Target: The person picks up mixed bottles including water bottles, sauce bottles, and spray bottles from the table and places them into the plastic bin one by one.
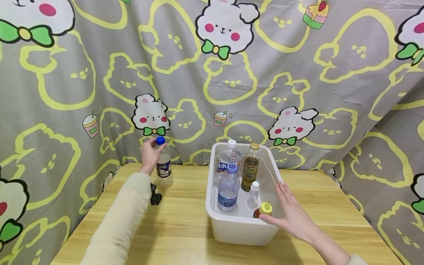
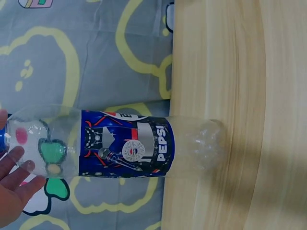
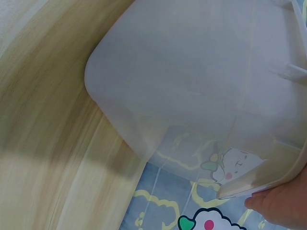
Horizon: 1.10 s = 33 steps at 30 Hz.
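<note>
On the left of the table stands a clear plastic Pepsi bottle point(image 1: 164, 167) with a blue cap and dark label. My left hand point(image 1: 151, 154) pinches it at the neck, just under the cap; fingertips show at its shoulder in the left wrist view. My right hand point(image 1: 294, 213) rests on the near right corner of a white plastic bin point(image 1: 243, 225), fingers straight along the right rim and thumb along the front rim. Inside the bin stand a blue-capped bottle point(image 1: 228, 191), a large clear bottle point(image 1: 230, 152) with a white cap, and a brown-filled bottle point(image 1: 250, 169).
A small white-capped bottle point(image 1: 253, 195) and a yellow-topped squeeze bottle point(image 1: 266, 208) are also inside the bin. A small black object point(image 1: 155, 195) sits by my left forearm. Patterned grey curtain point(image 1: 185, 81) hangs behind the wooden table point(image 1: 185, 221) and at both sides.
</note>
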### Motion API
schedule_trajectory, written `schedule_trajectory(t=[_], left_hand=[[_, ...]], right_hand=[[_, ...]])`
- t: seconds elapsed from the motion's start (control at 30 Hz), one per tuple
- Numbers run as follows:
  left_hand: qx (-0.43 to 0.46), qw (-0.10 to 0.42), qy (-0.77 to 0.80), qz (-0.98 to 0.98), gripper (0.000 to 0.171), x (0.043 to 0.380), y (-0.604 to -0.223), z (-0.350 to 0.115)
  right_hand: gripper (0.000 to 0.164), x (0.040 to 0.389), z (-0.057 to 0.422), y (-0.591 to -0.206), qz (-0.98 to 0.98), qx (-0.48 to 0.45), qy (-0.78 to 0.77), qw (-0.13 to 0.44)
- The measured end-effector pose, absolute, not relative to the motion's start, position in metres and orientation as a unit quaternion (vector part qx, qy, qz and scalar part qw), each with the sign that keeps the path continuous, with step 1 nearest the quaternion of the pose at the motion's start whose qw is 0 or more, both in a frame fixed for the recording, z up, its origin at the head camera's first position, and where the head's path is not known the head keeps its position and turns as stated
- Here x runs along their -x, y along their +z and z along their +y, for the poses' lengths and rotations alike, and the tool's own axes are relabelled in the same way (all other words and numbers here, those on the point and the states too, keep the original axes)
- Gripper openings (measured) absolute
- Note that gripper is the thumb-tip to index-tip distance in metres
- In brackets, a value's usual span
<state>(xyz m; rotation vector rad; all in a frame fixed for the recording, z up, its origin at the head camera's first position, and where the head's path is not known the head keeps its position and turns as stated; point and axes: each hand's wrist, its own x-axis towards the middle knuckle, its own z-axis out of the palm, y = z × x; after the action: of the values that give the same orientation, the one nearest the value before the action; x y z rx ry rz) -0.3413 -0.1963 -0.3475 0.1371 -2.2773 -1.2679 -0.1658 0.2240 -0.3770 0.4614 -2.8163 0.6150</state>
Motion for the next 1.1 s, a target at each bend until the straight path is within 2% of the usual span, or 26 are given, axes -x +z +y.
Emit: schedule_trajectory(t=[1.1], left_hand=[[0.039, 0.238, -0.473, -0.848, 0.050, 0.300, -0.312, -0.182]], right_hand=[[0.100, 0.164, 0.222, -0.376, -0.956, -0.158, 0.215, 0.117]])
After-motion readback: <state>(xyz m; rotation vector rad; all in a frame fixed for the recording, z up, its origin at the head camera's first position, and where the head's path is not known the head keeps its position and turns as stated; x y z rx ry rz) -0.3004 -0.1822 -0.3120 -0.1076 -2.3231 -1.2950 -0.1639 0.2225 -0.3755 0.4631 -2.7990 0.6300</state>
